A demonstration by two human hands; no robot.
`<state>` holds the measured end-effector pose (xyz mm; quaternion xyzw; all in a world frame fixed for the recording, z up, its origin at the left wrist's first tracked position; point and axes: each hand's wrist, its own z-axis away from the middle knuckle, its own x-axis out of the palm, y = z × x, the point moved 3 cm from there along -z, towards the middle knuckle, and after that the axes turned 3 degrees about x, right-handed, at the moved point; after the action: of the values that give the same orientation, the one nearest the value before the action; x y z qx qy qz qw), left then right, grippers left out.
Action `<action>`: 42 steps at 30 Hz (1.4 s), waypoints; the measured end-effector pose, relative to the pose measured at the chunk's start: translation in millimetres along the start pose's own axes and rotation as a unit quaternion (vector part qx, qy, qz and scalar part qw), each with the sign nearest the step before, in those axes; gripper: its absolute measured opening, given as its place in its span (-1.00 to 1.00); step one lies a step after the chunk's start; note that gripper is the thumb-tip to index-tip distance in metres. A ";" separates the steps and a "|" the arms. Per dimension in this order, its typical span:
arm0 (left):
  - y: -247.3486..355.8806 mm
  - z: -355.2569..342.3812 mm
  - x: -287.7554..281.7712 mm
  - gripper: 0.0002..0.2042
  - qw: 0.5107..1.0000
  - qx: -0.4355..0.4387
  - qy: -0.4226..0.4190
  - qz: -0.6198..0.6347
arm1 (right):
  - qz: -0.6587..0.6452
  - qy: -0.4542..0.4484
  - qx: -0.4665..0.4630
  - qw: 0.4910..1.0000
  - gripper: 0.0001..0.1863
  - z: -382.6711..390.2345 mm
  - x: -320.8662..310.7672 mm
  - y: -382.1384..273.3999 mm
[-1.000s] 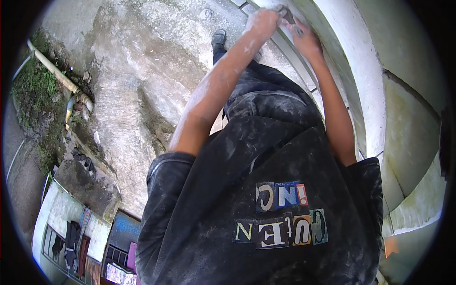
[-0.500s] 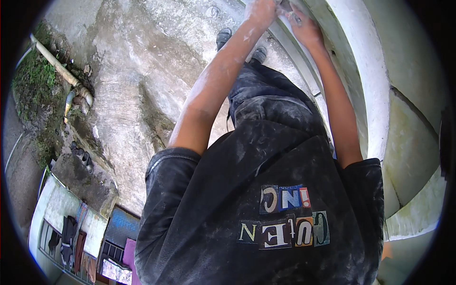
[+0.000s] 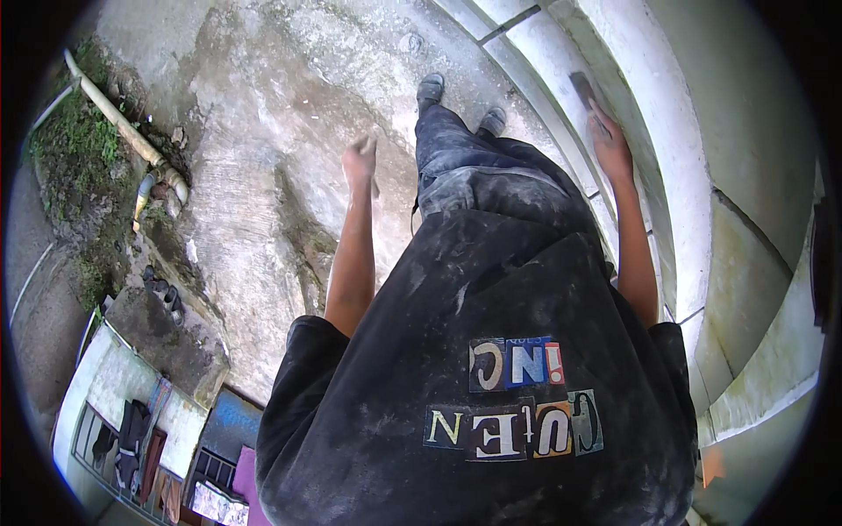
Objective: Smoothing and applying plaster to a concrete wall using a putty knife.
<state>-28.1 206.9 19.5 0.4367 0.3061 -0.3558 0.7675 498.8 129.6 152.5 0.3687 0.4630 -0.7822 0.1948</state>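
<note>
My right hand (image 3: pixel 611 147) is closed around a putty knife (image 3: pixel 581 88) with a dark, flat blade. Its blade lies close to the pale wall (image 3: pixel 554 66); whether it touches cannot be told. My left hand (image 3: pixel 359 162) is held out over the concrete ground at the left, away from the wall. Its fingers are curled, and a thin grey edge shows beside the palm, too small to name. Whitish dust covers parts of my dark trousers and shirt.
My feet in grey sandals (image 3: pixel 430 88) stand on rough, stained concrete (image 3: pixel 237 131). A pale ledge (image 3: pixel 680 158) runs along my right. At the far left are a pipe (image 3: pixel 114 110), green plants (image 3: pixel 66 158) and dark shoes (image 3: pixel 162 287). Clothes (image 3: pixel 132 443) hang by a building at lower left.
Both hands were together at the wall's far edge. They are now apart: the left has swung back to the left over the ground, and the right has drawn nearer along the wall.
</note>
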 end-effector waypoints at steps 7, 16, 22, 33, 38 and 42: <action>-21.5 2.2 -17.3 -0.59 0.991 -0.016 -0.129 -0.040 | -0.024 0.002 -0.011 1.000 -0.51 -105.9 44.3 -33.6; -38.8 -48.9 -35.3 -0.66 0.991 -0.074 -0.083 0.068 | 0.030 0.016 0.092 0.995 -0.32 43.2 1.7 -9.7; -20.6 -88.2 -34.4 -0.65 0.996 0.019 -0.090 0.012 | 0.157 0.006 0.152 0.976 -0.27 -22.8 11.9 18.4; -8.0 -105.1 -57.8 -0.60 0.974 -0.093 -0.190 0.082 | 0.041 0.057 0.014 0.997 -0.36 -1.9 13.3 -81.4; -37.2 -96.5 -40.6 -0.61 0.974 -0.002 -0.209 0.089 | 0.018 0.004 0.213 0.977 -0.35 -14.6 48.1 -91.1; -48.3 -89.7 -42.0 -0.62 0.977 -0.026 -0.203 0.056 | 0.155 0.059 0.188 0.968 -0.36 -37.4 57.4 -107.5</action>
<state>-105.2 280.7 -8.3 0.3521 0.1283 -0.3852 0.8433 406.7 217.4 160.2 0.5114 0.2561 -0.7922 0.2130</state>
